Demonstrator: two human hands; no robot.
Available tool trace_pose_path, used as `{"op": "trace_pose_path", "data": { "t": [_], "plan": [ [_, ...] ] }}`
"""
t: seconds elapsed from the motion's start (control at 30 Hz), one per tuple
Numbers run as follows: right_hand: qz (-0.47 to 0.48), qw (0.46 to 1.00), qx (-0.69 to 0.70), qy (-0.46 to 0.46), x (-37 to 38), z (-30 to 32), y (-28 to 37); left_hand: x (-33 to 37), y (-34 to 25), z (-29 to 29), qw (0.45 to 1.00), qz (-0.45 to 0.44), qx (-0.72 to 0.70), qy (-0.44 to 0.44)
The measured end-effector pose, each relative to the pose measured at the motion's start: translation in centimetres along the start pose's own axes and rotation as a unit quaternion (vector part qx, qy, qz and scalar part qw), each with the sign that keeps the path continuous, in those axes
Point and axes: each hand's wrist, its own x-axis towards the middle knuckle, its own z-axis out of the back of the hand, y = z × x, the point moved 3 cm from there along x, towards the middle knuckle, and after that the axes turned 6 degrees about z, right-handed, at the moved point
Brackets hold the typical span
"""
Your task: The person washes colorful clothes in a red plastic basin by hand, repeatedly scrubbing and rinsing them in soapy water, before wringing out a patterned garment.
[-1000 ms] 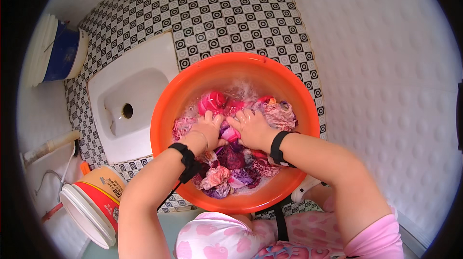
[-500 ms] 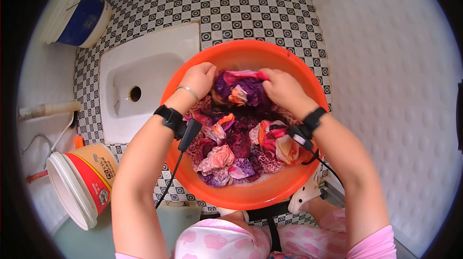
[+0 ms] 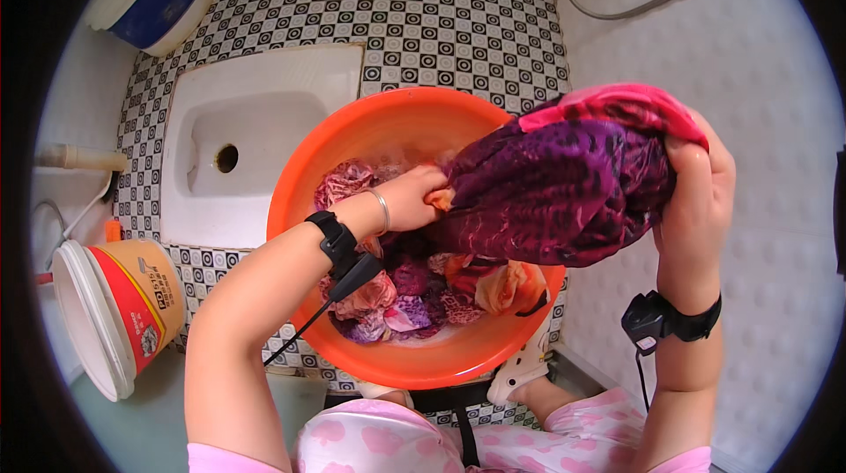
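Observation:
A wet purple garment with a bright pink edge (image 3: 555, 182) is stretched between my two hands above the right part of an orange basin (image 3: 291, 178). My right hand (image 3: 701, 186), raised beyond the basin's right rim, grips the pink end. Lower down, over the middle of the basin, my left hand (image 3: 414, 200) is closed on the garment's other end, where an orange patch shows. Beneath it lies a heap of wet patterned cloth (image 3: 405, 301) in pink, purple and orange, with some suds. The stretched garment hides part of the basin.
Left of the basin a white squat toilet (image 3: 264, 76) is set in the black-and-white tiled floor (image 3: 441, 14). A red and tan bucket (image 3: 132, 297) stands at the left, a blue and white bucket (image 3: 159, 6) at far left. A white wall (image 3: 705, 50) rises close on the right.
My right hand has lifted the garment out of the basin and pulled it right, stretching it out. My left hand has moved lower and toward the middle, still holding it.

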Motion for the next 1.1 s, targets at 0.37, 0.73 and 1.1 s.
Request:
{"op": "trace_pose_path", "data": {
  "t": [0.37, 0.73, 1.1],
  "plan": [
    [0.106, 0.953, -0.262, 0.11, -3.3, -2.4, -11.0, -11.7, 0.1, 5.4, 0.913, 0.088, -0.34, -0.206],
    [0.009, 0.82, -0.384, 0.424, -7.0, -14.0, -20.3, -6.5, 1.1, 1.2, 0.94, 0.171, 0.276, -0.099],
    [0.07, 0.697, -0.415, 0.581, -11.1, -17.2, -22.2, -7.1, 3.8, -4.9, 0.965, 0.138, 0.219, 0.042]
  ]
}}
